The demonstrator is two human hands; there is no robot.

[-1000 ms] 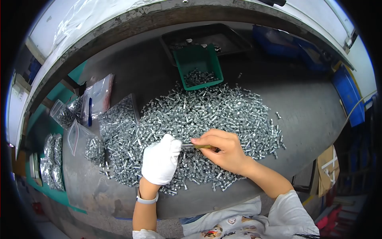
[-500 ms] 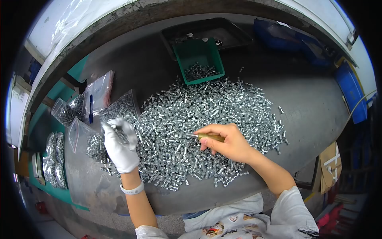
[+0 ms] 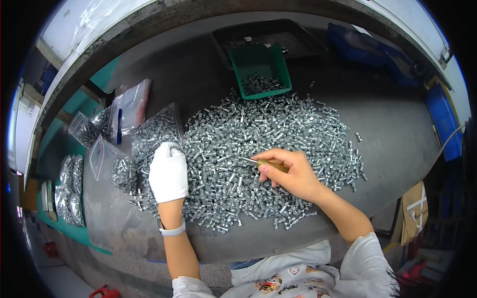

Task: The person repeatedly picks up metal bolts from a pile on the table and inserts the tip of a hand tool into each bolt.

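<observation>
- Metal parts (image 3: 278, 126): loose pile, clock centre, 12 away from the person.
- Hand tool (image 3: 272, 165): thin shank, yellowish-brown handle; over the pile just toward 4, tip pointing roughly 10.
- Right hand (image 3: 293, 174): bare, gripping the tool handle between thumb and fingers.
- Left hand (image 3: 169, 171): white glove, over the pile's 9 side, fingers curled in. Can't tell if it has a part; the glove back hides the palm.
- Step, my read: handling parts by hand with the tool at the ready, hands apart. Next move calls for a clear view of the left fingertips and a steady shank.
- Filled bag (image 3: 156, 121): between 9 and 10, just past the left hand, crowding that side.
- Open zip bag (image 3: 124, 174): at 9, parts in its near end.
- Pen (image 3: 119, 126): between 9 and 10, by the flat plastic bags (image 3: 134, 102).
- Green bin (image 3: 267, 93): at 12, parts inside, against the pile's far edge; blocks some of the black tray (image 3: 304, 38) behind.
- Blue crate (image 3: 444, 119): between 2 and 3, well away from the hands.
</observation>
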